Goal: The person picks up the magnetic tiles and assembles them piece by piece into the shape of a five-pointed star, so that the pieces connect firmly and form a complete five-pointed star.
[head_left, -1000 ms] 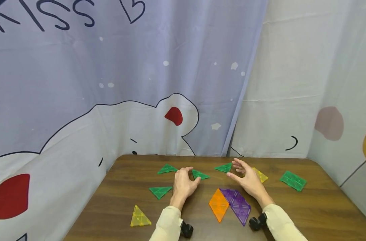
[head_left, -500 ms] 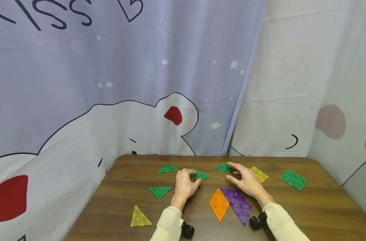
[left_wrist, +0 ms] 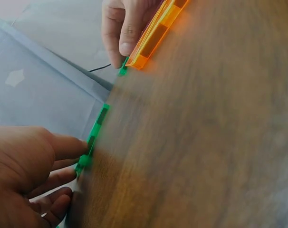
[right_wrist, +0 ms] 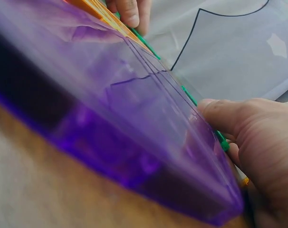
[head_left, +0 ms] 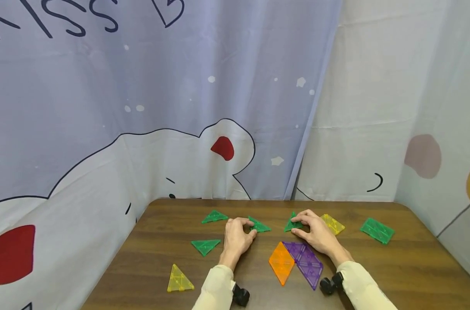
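My left hand (head_left: 236,239) pinches a translucent green triangular magnetic tile (head_left: 261,225) between thumb and forefinger near the middle of the wooden table. In the left wrist view, the thumb lies against that tile's edge (left_wrist: 100,121). A second green triangular tile (head_left: 291,221) is between the thumb and fingertips of my right hand (head_left: 317,232); the right hand covers part of it. Nearer me, an orange diamond-shaped tile (head_left: 281,263) lies against purple tiles (head_left: 309,265), which fill much of the right wrist view.
Two more green triangular tiles, one far (head_left: 214,216) and one nearer (head_left: 205,246), lie left of my left hand. A yellow triangle (head_left: 179,280) sits at front left. Beyond my right hand are a yellow tile (head_left: 333,224) and a green rectangular tile (head_left: 377,230). A curtain (head_left: 180,168) hangs behind the table.
My right hand has come down onto the far green triangle, which has turned and shifted nearer and to the right. The left hand's forefinger has closed onto its green triangle, which has moved slightly.
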`<state>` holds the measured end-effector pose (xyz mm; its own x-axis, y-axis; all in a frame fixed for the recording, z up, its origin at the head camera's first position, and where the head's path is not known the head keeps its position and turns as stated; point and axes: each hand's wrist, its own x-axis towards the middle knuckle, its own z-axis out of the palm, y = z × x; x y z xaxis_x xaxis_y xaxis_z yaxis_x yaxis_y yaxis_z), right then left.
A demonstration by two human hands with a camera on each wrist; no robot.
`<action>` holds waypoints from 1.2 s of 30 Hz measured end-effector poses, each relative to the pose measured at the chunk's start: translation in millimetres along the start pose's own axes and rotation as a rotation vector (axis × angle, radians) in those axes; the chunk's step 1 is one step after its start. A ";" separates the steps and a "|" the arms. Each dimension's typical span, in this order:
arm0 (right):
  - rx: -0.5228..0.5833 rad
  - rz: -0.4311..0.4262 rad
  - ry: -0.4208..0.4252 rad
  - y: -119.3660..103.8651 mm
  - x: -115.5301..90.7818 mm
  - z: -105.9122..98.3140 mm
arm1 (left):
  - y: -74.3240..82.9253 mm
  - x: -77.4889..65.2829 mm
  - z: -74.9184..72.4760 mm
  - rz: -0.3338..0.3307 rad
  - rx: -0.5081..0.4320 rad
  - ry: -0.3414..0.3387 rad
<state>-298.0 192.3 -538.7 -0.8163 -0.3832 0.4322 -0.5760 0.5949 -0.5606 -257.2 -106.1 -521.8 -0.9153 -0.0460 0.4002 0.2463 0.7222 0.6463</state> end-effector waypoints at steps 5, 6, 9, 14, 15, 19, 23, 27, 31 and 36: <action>0.035 -0.002 0.021 1.8 -1.8 0.5 | 1.4 -1.0 1.3 -0.001 0.017 -0.008; 0.038 -0.006 0.025 1.8 -1.9 0.2 | 2.2 -0.8 1.6 0.001 0.019 -0.010; 0.039 -0.024 0.033 1.8 -0.5 -0.5 | 4.5 0.9 1.2 0.001 0.022 -0.025; 0.054 -0.021 0.046 1.3 0.2 -1.4 | 7.3 1.3 1.4 -0.008 0.015 -0.036; 0.058 -0.012 0.051 0.9 0.3 -1.1 | 7.5 1.3 1.4 -0.012 0.008 -0.038; 0.051 0.009 0.061 0.6 0.2 1.0 | 6.9 1.2 1.4 -0.030 -0.009 -0.042; 0.022 0.013 0.034 1.2 1.3 3.1 | 4.5 1.1 1.9 -0.063 0.003 -0.035; 0.013 0.032 0.022 1.5 4.4 2.4 | 4.6 2.6 1.3 -0.066 -0.002 -0.023; -0.009 0.061 0.008 1.7 4.3 0.9 | 5.8 3.7 1.0 -0.070 -0.017 -0.038; -0.026 0.075 -0.003 0.0 -1.1 2.5 | 5.2 0.4 2.7 -0.064 0.003 -0.063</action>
<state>-297.2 190.9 -540.9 -0.8571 -0.3390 0.3880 -0.5123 0.6404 -0.5722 -257.2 -100.5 -520.0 -0.9472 -0.0488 0.3169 0.1861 0.7212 0.6673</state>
